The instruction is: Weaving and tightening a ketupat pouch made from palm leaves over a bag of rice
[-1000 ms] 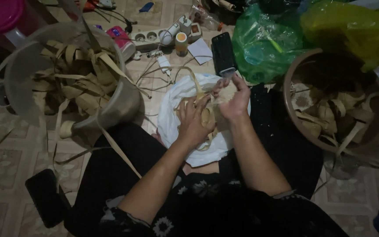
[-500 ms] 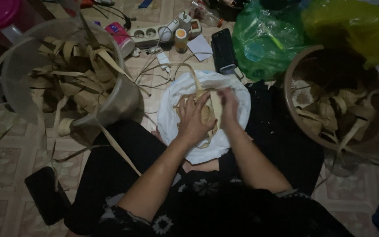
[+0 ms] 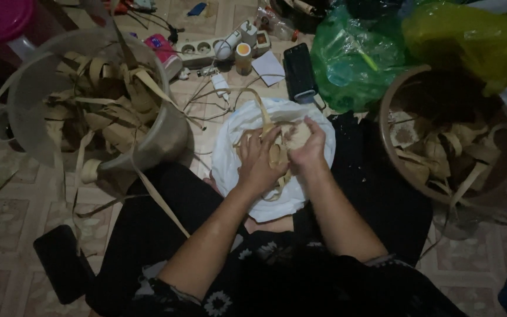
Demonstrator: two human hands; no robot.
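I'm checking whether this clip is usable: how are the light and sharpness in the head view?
Head view: dim overall, corners darkest; the white cloth is the brightest patch. The left hand and right hand with the woven leaf strips look soft and slightly blurred. The dark clothing loses detail; no strong glare.

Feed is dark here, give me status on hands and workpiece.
Left hand and right hand both gripping pale woven leaf-strip pouch over white cloth bundle. Loose strip trailing upward. Nothing obstructing.
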